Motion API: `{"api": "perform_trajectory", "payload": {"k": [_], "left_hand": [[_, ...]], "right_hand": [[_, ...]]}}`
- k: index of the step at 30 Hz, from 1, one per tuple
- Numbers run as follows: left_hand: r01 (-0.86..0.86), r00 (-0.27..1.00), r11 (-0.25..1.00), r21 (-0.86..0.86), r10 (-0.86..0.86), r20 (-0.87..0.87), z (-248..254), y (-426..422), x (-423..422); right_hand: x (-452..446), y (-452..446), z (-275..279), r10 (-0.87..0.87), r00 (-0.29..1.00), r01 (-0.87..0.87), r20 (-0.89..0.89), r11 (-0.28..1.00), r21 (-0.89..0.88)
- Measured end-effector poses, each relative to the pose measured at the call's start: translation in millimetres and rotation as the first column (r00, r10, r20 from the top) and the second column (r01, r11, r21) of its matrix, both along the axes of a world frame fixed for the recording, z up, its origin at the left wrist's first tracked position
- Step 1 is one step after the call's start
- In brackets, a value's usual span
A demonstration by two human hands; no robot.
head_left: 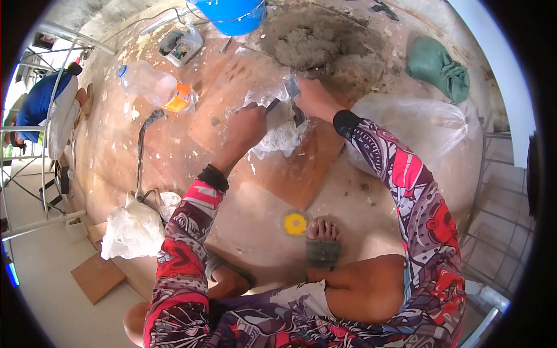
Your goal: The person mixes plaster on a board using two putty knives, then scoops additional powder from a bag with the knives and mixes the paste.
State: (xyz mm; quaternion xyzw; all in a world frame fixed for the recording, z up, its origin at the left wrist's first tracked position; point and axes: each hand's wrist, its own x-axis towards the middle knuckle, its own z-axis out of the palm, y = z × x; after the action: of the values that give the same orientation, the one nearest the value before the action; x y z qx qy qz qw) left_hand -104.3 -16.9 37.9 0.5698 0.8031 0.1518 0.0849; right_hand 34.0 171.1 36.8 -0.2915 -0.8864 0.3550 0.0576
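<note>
White paste or powder (pixel 281 136) lies heaped on a brown board (pixel 307 174) in front of me. My left hand (pixel 248 124) is closed around the dark handle of a tool, at the left side of the white heap; the tool's far end is hard to make out. On the heap's right side, my right hand (pixel 313 98) is closed on a tool with a grey blade (pixel 292 87). The two hands are apart, with the white material between and below them.
Behind the board are a grey mound (pixel 307 46) and a blue bucket (pixel 232 16). A plastic bottle (pixel 148 84) and small tub (pixel 181 45) are left; a green sack (pixel 435 66) and plastic bag (pixel 412 124) right. Another person (pixel 49 107) crouches far left.
</note>
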Motion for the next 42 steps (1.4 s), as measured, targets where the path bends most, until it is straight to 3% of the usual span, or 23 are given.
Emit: {"api": "perform_trajectory", "payload": {"k": [2,6,9,11,15,18,21,25,28,29,31,32,34,36,38,40,42], "left_hand": [[0.126,0.992,0.992,0.004,-0.126,-0.026,-13.9,-5.8,-4.1],[0.220,0.972,0.972,0.086,-0.210,-0.107,-9.2,-8.0,-10.0],[0.337,0.927,0.941,0.020,-0.328,-0.179,-11.3,-12.6,-11.0],[0.338,0.921,0.941,-0.005,-0.332,-0.202,-3.2,-9.8,-12.2],[0.328,0.931,0.943,0.051,-0.313,-0.189,-8.6,-15.4,-33.9],[-0.052,0.966,0.991,0.121,0.019,0.257,-9.5,-18.9,-67.2],[-0.156,0.835,0.987,0.024,0.119,0.538,-55.9,-22.7,-121.1],[-0.324,0.648,0.936,-0.138,0.326,0.689,-66.7,-10.8,-140.0],[-0.226,0.656,0.974,0.008,0.146,0.741,-78.4,19.0,-128.6],[-0.156,0.706,0.987,-0.039,0.139,0.694,-77.3,31.0,-126.3],[-0.052,0.780,0.988,-0.143,0.129,0.612,-116.6,67.6,-128.9],[0.039,0.857,0.996,-0.074,0.005,0.515,-107.8,75.8,-116.4],[0.243,0.932,0.970,0.019,-0.239,0.274,-70.9,90.9,-84.1],[0.512,0.856,0.858,0.037,-0.514,0.056,-47.8,86.5,-62.1],[0.579,0.784,0.794,-0.186,-0.605,-0.142,-22.0,66.2,-37.2],[0.590,0.749,0.780,-0.209,-0.626,-0.217,-11.4,47.8,-35.1],[0.571,0.793,0.809,-0.138,-0.587,-0.161,3.2,41.7,-43.2]], "right_hand": [[11.7,-2.7,7.8,-0.090,0.996,0.089,0.003,0.972,-0.216],[23.9,0.8,-6.9,-0.159,0.985,0.144,-0.072,0.973,-0.180],[25.6,8.6,-27.0,-0.161,0.981,0.147,-0.109,0.981,-0.130],[25.9,11.9,-27.6,-0.138,0.983,0.140,-0.125,0.990,0.002],[31.8,15.4,-14.8,-0.113,0.987,0.109,-0.118,0.993,-0.044],[44.5,21.5,-20.2,-0.132,0.984,0.123,-0.121,0.989,-0.085],[57.7,19.1,-19.4,-0.158,0.981,0.148,-0.109,0.984,-0.100],[65.7,14.7,-33.0,-0.235,0.958,0.184,-0.162,0.942,-0.280],[71.7,11.2,-30.4,-0.283,0.944,0.198,-0.169,0.897,-0.396],[72.3,8.9,-27.2,-0.296,0.941,0.204,-0.162,0.881,-0.427],[73.5,9.4,-37.6,-0.272,0.955,0.226,-0.118,0.926,-0.304],[72.5,10.7,-40.5,-0.260,0.961,0.231,-0.097,0.943,-0.239],[70.8,6.5,-30.4,-0.294,0.953,0.262,-0.080,0.926,-0.273],[67.7,6.0,-22.9,-0.293,0.953,0.267,-0.073,0.931,-0.249],[70.9,3.5,-20.4,-0.270,0.961,0.257,-0.062,0.952,-0.168],[73.5,2.9,-14.8,-0.290,0.954,0.266,-0.072,0.935,-0.234],[76.0,8.6,-11.4,-0.297,0.952,0.269,-0.070,0.924,-0.272]]}}
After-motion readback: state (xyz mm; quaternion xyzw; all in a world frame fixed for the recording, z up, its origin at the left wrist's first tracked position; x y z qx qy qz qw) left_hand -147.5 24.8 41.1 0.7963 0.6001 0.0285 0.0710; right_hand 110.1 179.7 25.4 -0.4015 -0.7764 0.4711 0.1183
